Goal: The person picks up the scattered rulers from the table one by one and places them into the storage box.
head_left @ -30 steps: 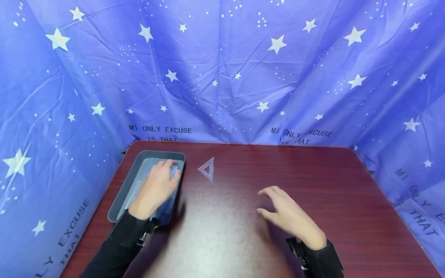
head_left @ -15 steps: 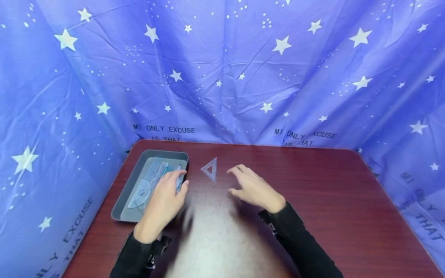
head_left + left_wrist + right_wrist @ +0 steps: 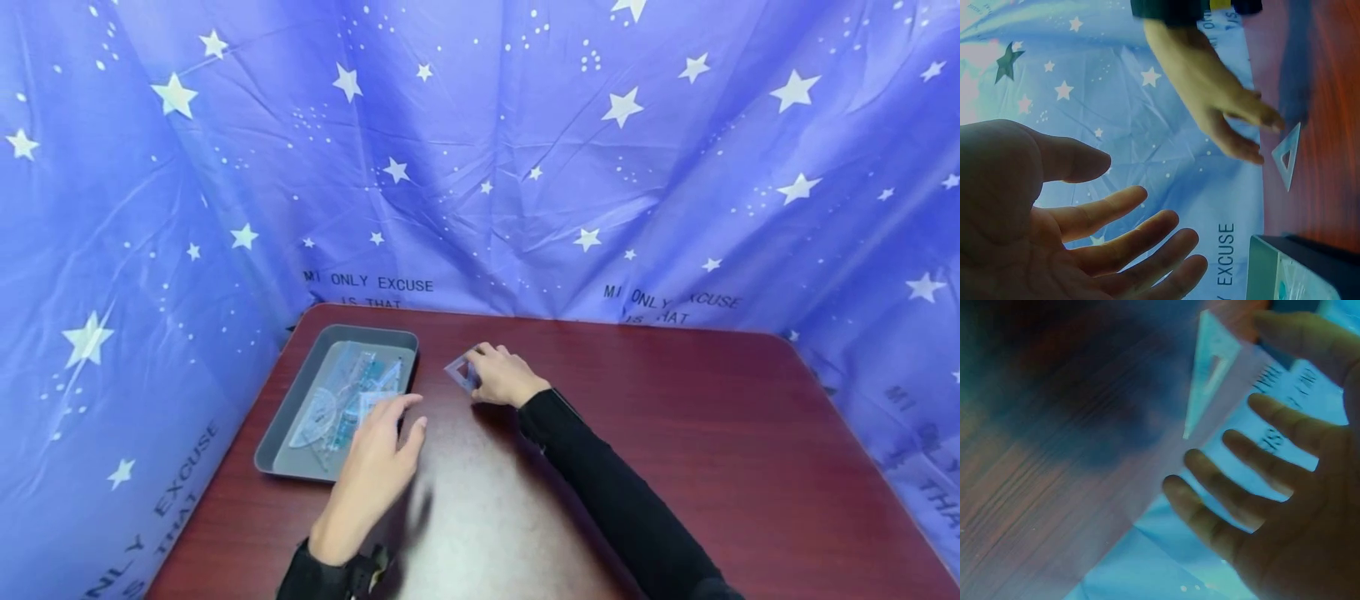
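Note:
A clear plastic set square (image 3: 459, 372) lies flat on the table at back centre. Over its right edge reaches my right hand (image 3: 504, 377), fingers bent and spread; the right wrist view shows the set square (image 3: 1215, 353) just off the fingertips, with nothing in the palm. My left hand (image 3: 378, 471) hovers empty by the near right corner of a grey tray (image 3: 273, 433), thumb and fingers apart. Inside the tray lie several clear drawing tools, among them a protractor (image 3: 315, 418). The left hand hides part of the tray's contents.
The dark red wooden table (image 3: 675, 433) extends to the right and toward me. A blue curtain (image 3: 525, 167) with white stars hangs behind its back edge and along both sides.
My right hand has moved left and forward from the table's right side to the set square. My left hand has drawn back from over the tray toward me and right.

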Motion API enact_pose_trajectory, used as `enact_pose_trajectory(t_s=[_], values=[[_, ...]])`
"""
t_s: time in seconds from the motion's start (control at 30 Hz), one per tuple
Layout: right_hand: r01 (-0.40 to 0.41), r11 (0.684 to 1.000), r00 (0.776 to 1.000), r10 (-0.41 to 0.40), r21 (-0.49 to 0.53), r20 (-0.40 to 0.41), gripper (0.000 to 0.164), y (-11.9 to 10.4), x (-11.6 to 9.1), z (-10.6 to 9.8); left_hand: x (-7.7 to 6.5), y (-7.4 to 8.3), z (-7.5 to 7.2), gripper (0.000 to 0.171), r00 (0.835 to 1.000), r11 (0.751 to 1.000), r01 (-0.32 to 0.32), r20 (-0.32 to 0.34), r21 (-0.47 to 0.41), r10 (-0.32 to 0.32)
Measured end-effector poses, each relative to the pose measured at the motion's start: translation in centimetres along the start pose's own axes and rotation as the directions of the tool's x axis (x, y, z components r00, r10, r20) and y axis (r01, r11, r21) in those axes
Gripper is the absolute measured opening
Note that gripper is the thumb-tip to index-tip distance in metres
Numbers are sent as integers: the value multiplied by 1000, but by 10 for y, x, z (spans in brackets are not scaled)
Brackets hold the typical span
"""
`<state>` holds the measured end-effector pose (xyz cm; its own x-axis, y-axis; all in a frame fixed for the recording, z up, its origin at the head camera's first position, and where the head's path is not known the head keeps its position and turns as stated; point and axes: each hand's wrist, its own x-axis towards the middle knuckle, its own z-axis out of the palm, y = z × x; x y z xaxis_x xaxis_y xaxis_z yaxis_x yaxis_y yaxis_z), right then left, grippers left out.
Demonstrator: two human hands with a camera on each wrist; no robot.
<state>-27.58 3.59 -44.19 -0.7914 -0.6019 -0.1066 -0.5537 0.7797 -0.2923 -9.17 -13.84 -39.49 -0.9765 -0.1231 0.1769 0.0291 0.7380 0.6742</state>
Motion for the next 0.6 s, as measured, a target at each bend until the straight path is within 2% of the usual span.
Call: enact_pose_trajectory(t_s=[0.1,0.33,0.5,0.6], values=[[-4,999,1000,5,-41,16,68,1,14,3,-2,2,4,36,1000,1000,7,14,-5,-7],[-90,993,995,92,-79,24,66,-11,33,9,-3,3,13,35,999,1000,16,37,-27,-15],[-91,977,995,98,-193,26,54,-18,40,11,-3,5,15,35,998,999,36,60,-23,-35],[-67,974,997,72,-217,15,41,-20,42,9,-3,5,15,35,997,999,43,60,-19,-42]])
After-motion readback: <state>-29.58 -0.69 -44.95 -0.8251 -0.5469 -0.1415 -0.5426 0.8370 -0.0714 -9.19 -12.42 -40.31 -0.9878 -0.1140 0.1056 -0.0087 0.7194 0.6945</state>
